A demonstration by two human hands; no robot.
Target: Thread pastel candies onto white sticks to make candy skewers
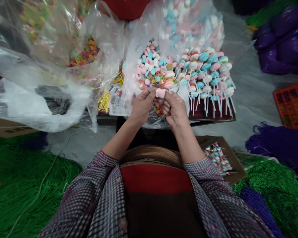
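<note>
My left hand [142, 105] and my right hand [173, 107] meet over the table edge, both pinched on a small pink candy piece [160, 93] held between their fingertips. Just beyond them an open clear bag holds loose pastel candy discs [151, 67] in pink, blue and white. To the right lies a pile of finished candy sticks [208, 76], stacked coloured discs on white sticks, resting on a dark tray [213, 114].
A clear bag of small colourful ring candies [85, 54] sits at the left, with gold twist ties [104, 101] beside it. A cardboard box of wrapped candies [218, 158] stands low at the right. Green strands [27, 178] and purple strands [283, 142] lie on the floor, an orange crate [293, 104] at far right.
</note>
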